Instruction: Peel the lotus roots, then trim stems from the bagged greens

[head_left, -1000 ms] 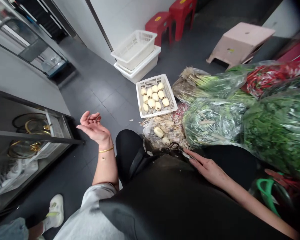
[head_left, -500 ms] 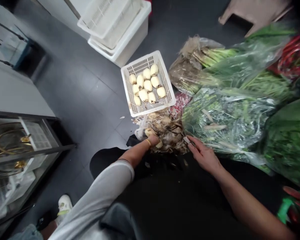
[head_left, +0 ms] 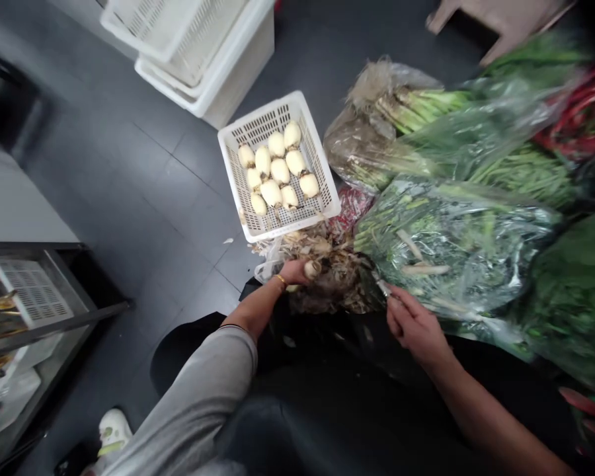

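Note:
My left hand is closed around a pale, stubby lotus root piece, its end facing right above a heap of brown peelings. In my right hand is a slim silver tool that looks like a peeler. It points up and left over the right side of the peelings, apart from the root; its tip is blurred. Beyond my left hand, a white slotted basket holds several cream-coloured peeled lotus root pieces, lying in loose rows.
Stacked white crates stand behind the basket. To the right lie plastic bags of greens, long-stemmed vegetables and red peppers. A metal shelf is at left, and another person's white shoe below it.
My left hand has lifted slightly and turned, bringing the root piece's end into view. My right hand with the tool has shifted a little right and down. The whole view has shifted too.

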A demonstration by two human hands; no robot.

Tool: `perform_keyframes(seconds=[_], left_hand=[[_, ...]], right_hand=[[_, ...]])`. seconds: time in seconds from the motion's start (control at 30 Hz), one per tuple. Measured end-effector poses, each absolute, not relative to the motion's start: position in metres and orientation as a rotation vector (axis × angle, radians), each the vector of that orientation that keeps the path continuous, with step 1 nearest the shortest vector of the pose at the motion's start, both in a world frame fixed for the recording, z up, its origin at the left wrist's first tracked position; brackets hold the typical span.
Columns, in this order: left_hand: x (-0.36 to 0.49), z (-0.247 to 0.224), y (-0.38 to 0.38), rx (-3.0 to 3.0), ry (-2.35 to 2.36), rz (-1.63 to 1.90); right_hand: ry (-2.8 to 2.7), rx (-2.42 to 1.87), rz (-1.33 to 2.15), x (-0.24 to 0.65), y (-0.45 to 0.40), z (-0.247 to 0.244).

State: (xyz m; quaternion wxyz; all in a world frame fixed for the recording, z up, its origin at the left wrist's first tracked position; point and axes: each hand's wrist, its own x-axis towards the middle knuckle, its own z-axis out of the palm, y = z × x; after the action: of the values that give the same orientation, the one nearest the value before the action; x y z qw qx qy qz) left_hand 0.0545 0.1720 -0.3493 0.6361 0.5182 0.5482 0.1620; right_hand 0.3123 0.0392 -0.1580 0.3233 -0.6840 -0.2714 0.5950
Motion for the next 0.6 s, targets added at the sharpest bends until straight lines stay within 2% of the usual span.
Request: perform_keyframes(seconds=[0.07, 0.17, 0.27, 0.33, 0.47, 0.6], left_hand=[[0.041, -0.304, 0.194, 1.1, 1.224, 0.455], [0.019, -0.21, 0.212, 0.979, 1.007, 0.668], [0.005, -0.116, 0.194, 0.86, 0.765, 0.933], [0.002, -0.076, 0.166, 0.779, 0.693, 1.154], [0.007, -0.057, 0.115, 0.585, 0.709, 1.37], [0.009, -0.063, 0.094, 0.418, 0.773, 1.407]], right_hand=[[-0.58, -1.641, 1.559, 0.314, 0.039, -0.157], [-0.602, -1.485, 1.6, 0.315, 0.035, -0.161], [-0.744, -1.447, 1.577, 0.308, 0.028, -0.172], [-0.829, -1.42, 1.547, 0.299, 0.023, -0.175], [-1.02, -1.43, 1.418, 0.28, 0.005, -0.154], [-1.594, -1.468, 1.022, 0.253, -0.01, -0.093]])
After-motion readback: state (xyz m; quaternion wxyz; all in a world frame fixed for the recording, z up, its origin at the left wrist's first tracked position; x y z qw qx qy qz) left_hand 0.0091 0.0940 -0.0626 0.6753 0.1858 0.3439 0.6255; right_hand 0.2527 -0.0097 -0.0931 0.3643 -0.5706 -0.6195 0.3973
